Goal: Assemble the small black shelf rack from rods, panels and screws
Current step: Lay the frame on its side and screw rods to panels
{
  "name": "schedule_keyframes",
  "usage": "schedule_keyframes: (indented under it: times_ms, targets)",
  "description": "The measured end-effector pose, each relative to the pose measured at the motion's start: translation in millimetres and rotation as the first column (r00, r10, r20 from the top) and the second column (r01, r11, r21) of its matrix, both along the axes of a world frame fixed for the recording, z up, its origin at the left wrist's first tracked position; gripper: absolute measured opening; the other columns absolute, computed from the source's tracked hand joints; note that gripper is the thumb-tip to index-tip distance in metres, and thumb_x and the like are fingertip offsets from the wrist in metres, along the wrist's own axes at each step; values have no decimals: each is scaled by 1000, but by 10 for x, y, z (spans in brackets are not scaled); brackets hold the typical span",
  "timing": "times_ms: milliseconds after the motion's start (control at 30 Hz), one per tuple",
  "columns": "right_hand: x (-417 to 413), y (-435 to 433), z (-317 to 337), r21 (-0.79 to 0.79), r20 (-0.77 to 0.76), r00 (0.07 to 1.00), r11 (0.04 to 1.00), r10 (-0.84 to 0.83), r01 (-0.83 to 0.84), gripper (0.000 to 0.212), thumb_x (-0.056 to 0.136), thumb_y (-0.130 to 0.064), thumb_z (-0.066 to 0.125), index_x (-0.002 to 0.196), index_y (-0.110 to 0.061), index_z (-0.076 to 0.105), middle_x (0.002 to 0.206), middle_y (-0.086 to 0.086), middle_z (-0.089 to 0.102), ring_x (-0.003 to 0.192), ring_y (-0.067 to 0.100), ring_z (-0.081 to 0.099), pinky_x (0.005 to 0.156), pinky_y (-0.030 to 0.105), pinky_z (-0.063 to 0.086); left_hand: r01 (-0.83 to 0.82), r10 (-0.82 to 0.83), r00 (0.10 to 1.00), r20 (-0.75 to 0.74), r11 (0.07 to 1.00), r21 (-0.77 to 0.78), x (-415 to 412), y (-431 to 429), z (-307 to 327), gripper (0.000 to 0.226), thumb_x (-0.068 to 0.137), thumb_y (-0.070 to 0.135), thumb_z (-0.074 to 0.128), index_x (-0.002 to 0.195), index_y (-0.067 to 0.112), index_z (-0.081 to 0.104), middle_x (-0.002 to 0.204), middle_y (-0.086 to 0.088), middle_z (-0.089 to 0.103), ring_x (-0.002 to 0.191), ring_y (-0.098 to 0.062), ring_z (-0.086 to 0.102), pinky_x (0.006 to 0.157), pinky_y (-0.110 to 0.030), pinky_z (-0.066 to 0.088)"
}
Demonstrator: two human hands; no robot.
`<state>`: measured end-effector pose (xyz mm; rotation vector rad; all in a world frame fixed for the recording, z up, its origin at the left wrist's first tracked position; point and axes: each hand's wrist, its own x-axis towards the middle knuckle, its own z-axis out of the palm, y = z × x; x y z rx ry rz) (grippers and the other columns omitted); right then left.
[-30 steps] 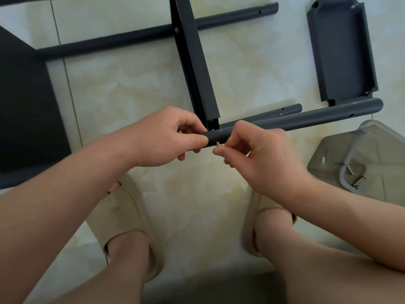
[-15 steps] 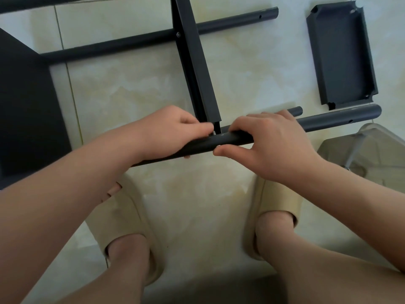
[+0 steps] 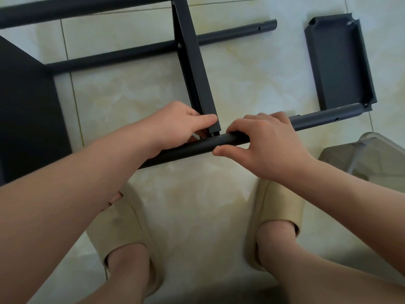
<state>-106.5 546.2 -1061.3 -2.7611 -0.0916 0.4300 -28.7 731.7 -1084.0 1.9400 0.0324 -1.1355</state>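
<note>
Pale tiled floor [image 3: 252, 73] carries the parts, just ahead of our slippers [image 3: 122, 218]; in the head view our left hand [image 3: 175, 126] pinches the near end of the panel [image 3: 192, 69], our right hand [image 3: 265, 143] curls round the rod [image 3: 192, 148] just beside it; we judge the rod needs rolling until its hole faces the panel's corner, held steady before screwing.

single head cam, worn, looks steeply down and forward, close over both hands [image 3: 219, 137], floor [image 3: 197, 205] and own feet [image 3: 131, 227] fill frame
</note>
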Motion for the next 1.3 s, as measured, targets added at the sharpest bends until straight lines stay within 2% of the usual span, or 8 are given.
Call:
schedule_keyframes:
  times_ms: [300,667,867,933,1000,1100,1200,1300]
  targets:
    - [61,-26,-33,-2,19,1000,1000,-4,4,52,79,-78,51,90,-30,66,79,-11,60,83,15,54,92,35,31,14,-14,999,38,1000,-3,34,11,9,37,92,51,62,77,19,75,73,15,74,61,-5,65,66,-27,46]
    - [220,-26,-95,-12,-39,998,999,44,-45,52,79,-79,53,93,-31,66,81,-11,61,83,16,56,91,38,34,16,-15,996,84,1000,-18,74,20,41,29,94,42,63,90,13,68,85,2,72,68,-10,59,65,-23,44]
    - [250,-45,-131,-135,-54,990,982,129,-135,69,70,-90,36,87,-27,59,78,-11,55,78,17,55,83,36,37,-27,21,987,161,999,36,-3,-6,47,39,91,45,64,82,8,67,78,-8,65,68,-17,54,68,-32,43]
    - [220,-49,-103,-207,-82,975,953,206,-219,80,68,-94,30,98,-27,61,86,-10,58,86,19,56,87,37,38,-13,1,985,175,997,72,-8,-25,85,39,92,47,63,82,10,68,82,-9,69,70,-18,56,69,-32,44]
    - [158,-77,-47,-253,-120,952,918,283,-305,91,70,-94,24,121,-26,58,108,-7,60,104,21,54,100,39,33,-5,-16,985,173,993,117,-7,-44,147,38,93,48,59,87,12,68,91,-9,72,77,-23,62,76,-34,48]
    - [23,-224,134,-168,-141,966,957,215,-237,95,79,-87,22,153,-28,33,149,-4,44,141,24,34,120,47,16,46,-91,980,175,968,248,-5,-81,300,39,96,52,53,105,16,62,114,-6,69,100,-26,64,91,-38,49]
    - [-183,-456,313,-200,-90,985,966,148,-163,86,87,-80,18,159,-32,14,165,-2,21,155,26,8,124,54,2,99,-230,934,273,901,422,1,-149,569,59,95,55,53,139,17,45,139,-7,55,122,-28,55,98,-38,42]
    - [-437,-772,441,-288,-106,992,952,74,-102,84,89,-76,13,161,-34,2,170,0,4,156,27,-7,123,56,-4,156,-377,829,412,865,476,-2,-387,859,61,94,54,54,142,18,41,137,-7,54,118,-29,55,99,-42,46]
